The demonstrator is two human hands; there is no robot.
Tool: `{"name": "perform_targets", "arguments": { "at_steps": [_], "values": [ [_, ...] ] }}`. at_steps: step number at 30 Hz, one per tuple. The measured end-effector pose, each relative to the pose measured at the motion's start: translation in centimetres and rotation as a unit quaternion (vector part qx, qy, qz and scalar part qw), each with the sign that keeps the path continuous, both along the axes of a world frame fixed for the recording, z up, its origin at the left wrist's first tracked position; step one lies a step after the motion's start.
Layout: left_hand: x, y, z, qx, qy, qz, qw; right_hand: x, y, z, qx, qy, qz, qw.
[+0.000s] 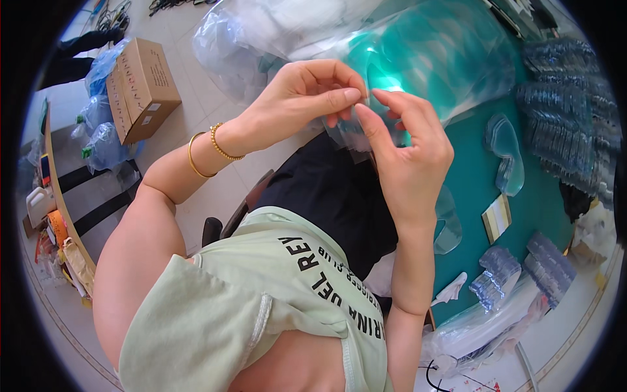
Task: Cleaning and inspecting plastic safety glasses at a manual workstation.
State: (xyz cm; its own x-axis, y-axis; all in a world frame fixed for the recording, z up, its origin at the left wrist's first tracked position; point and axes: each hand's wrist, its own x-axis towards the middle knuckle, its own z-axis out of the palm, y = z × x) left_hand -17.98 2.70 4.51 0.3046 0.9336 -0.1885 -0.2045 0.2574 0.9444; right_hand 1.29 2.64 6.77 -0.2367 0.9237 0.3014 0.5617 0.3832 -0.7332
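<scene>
Both hands meet at the near edge of the green table, above my lap. My left hand (315, 91) is closed in a pinch, thumb against the fingers, at the edge of a thin clear plastic piece (349, 135). My right hand (415, 140) pinches at the same piece, its thumb and forefinger almost touching the left fingertips. The piece is see-through and its outline is hard to make out; the fingers hide part of it. To the right of my right hand, a clear goggle-shaped lens (508, 157) lies on the table, and another clear lens (449, 222) lies beside my right forearm.
A large clear plastic bag (450, 59) covers the table's far part. Stacks of clear lenses (565, 104) stand at the right, smaller stacks (496, 277) nearer. A yellowish pad (497, 219) lies between. On the floor at left are a cardboard box (144, 88) and bagged bottles (103, 140).
</scene>
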Motion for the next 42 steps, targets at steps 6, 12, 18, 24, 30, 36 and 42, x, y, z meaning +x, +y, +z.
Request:
{"name": "perform_targets", "arguments": {
  "at_steps": [6, 12, 18, 24, 30, 36, 42],
  "values": [
    [-0.2, 1.4, -0.4, 0.096, -0.092, -0.106, 0.985, 1.4, 1.0, 1.0, -0.181, 0.223, 0.03, 0.957],
    [-1.5, 1.3, -0.2, 0.112, 0.053, -0.032, 0.992, 4.3, 1.4, 1.5, -0.118, 0.2, -0.093, 0.968],
    [-4.0, 0.2, -1.7, 0.14, 0.216, 0.083, 0.963, 11.4, 0.9, 0.5, -0.084, 0.321, -0.226, 0.916],
    [-3.4, -0.2, -0.8, 0.355, 0.411, 0.272, 0.795, 7.2, -1.4, 3.2, 0.177, 0.149, -0.44, 0.868],
    [5.2, -4.1, 2.2, -0.04, -0.322, -0.01, 0.946, 2.8, -6.2, 1.2, 0.334, -0.082, -0.04, 0.938],
    [6.6, -5.3, 1.1, -0.075, -0.276, -0.085, 0.954, 8.7, -11.5, 0.8, 0.095, -0.012, -0.014, 0.995],
    [8.4, -5.9, 0.5, -0.074, -0.217, -0.265, 0.937, 11.7, -18.1, -2.2, -0.12, 0.371, -0.314, 0.866]
  ]
}}
